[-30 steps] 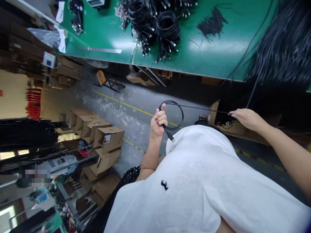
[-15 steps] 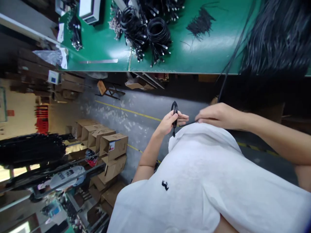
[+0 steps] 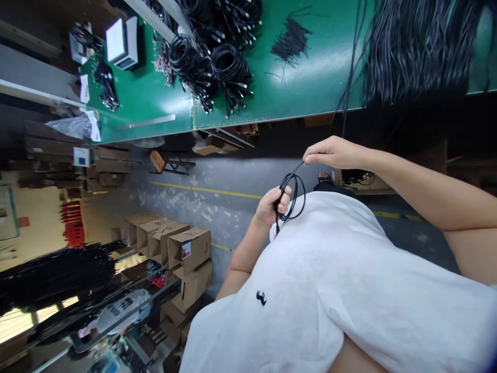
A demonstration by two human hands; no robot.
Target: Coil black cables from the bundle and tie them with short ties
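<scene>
Now the right hand (image 3: 330,153) has risen clear of the left hand (image 3: 272,206), pinching the cable (image 3: 295,171) taut above it; the left stays fisted round the small coil (image 3: 305,197) before the chest; one more loop seems under way.

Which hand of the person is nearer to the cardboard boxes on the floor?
Left. The left hand, gripping the looped black cable, is right of the cardboard boxes; the right hand pinches the cable farther right and higher.

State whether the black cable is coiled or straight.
Partly coiled: the cable loops in the left hand; the right hand pinches its loose run.
</scene>
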